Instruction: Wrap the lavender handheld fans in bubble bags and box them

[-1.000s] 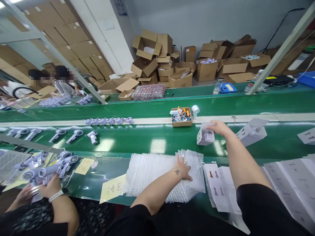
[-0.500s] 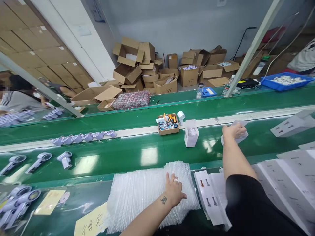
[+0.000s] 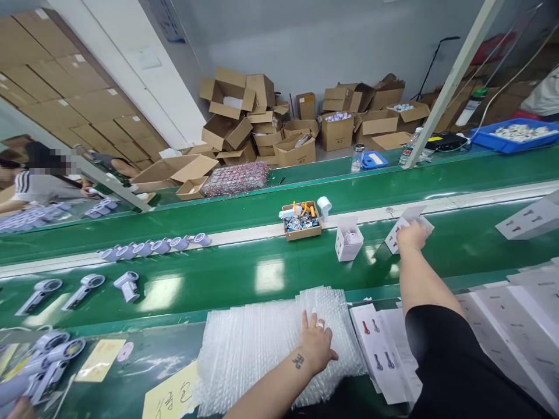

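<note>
My left hand (image 3: 317, 342) lies with fingers spread on a layered stack of clear bubble-wrap bags (image 3: 248, 349). My right arm reaches forward over the green belt. Its hand (image 3: 413, 234) is closed at the open top of a small white carton (image 3: 395, 233), with the fingertips hidden by the hand and flaps. Left of it stands another open white carton (image 3: 349, 247) with a pale item inside. Flat white cartons with printed pictures (image 3: 379, 349) lie near my right forearm, beside the bubble-wrap bags.
Pale purple handheld fans (image 3: 85, 291) lie on the belt at left, others piled nearer (image 3: 52, 361). A parts box (image 3: 301, 224) sits mid-belt. More white cartons (image 3: 510, 326) lie at right. Part of another person's hand (image 3: 21, 409) shows bottom left. A metal post (image 3: 454, 81) slants at right.
My right hand has turned the white carton, which now stands upright with its printed side showing. My left hand stays on the bubble-wrap bags. The whole view has shifted slightly.
</note>
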Demonstrator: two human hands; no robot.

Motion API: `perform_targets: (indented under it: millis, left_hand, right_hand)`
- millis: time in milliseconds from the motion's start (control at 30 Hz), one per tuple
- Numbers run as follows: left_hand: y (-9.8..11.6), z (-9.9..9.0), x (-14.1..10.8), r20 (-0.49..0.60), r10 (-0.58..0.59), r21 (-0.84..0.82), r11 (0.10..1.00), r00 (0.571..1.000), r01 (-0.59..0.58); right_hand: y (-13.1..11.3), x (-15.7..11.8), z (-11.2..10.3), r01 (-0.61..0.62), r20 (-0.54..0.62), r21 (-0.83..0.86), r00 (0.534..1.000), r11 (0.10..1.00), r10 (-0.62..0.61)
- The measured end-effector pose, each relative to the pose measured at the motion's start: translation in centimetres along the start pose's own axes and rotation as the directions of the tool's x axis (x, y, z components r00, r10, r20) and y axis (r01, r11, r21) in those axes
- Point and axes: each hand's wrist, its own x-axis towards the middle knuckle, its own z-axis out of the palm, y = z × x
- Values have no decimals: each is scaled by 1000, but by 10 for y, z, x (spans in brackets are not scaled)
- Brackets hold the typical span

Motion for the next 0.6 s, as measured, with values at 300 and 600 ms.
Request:
perform_targets:
  millis: [300, 600]
  left_hand:
    - [-3, 1, -27, -135, 127, 30, 992, 983, -124]
    - [-67, 7, -128, -409, 38, -188, 974, 912, -124]
  right_hand:
    - [-56, -68, -53, 324, -13, 60, 946, 944, -324]
    - [-1, -322, -40, 424, 837, 103, 452, 900, -309]
